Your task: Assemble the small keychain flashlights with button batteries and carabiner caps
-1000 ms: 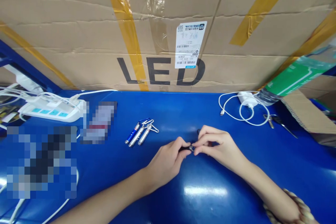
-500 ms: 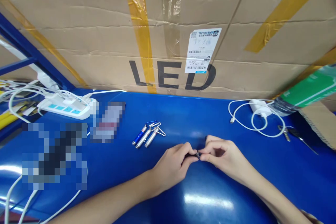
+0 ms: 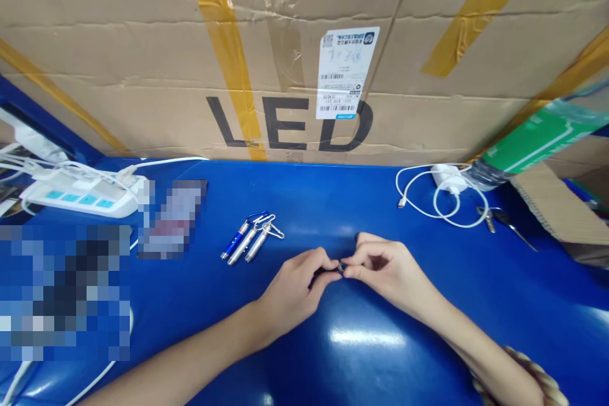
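Three tubes (image 3: 243, 245), one blue and two silver, are pictured alongside one left hand (image 3: 294, 284), one right hand (image 3: 387, 268), one bottle (image 3: 533, 139), one label (image 3: 349, 73) and one power strip (image 3: 85, 200); one dark part (image 3: 341, 268), as far as can be told, is counted.

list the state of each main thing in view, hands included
left hand: pinching dark piece
right hand: pinching dark piece
dark piece: gripped, mostly hidden
tubes: three, lying side by side
strip: plugs in, power unclear
charger: cable attached
cable: loosely looped, one end free
bottle: partly out of view, cap unseen
keys: lying flat
carton: upright, taped, labelled
pixelated things: cannot tell
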{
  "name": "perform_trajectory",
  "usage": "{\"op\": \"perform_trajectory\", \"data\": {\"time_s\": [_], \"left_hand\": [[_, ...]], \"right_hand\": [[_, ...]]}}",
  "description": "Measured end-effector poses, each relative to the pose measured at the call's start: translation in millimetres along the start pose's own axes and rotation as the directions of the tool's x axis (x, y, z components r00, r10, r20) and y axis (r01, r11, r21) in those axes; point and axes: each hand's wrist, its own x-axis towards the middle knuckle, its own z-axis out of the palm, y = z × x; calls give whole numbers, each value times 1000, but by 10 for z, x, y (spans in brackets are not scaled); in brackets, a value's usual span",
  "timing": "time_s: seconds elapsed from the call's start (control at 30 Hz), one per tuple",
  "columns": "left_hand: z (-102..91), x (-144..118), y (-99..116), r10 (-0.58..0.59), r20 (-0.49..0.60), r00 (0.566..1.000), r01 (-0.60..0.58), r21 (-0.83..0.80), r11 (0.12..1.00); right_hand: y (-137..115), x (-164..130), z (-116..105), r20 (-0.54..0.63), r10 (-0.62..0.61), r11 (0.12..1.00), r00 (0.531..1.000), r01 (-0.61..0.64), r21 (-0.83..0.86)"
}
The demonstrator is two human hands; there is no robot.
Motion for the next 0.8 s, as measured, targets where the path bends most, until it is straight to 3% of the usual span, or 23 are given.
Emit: {"op": "perform_trajectory", "data": {"time_s": [0.4,0.63,0.8], "left_hand": [[-8,-5,29,51,-60,997,-48,50,998],[-40,17,80,7,-14,1000,-7,10,1000],[-76,33,134,-2,35,999,-2,125,992]], "right_hand": [[18,19,-7,-10,-26,999,1000,27,23],[-8,11,-23,-39,-77,997,996,78,25],[-52,-3,-24,-84,-95,995,992,96,-3]]}}
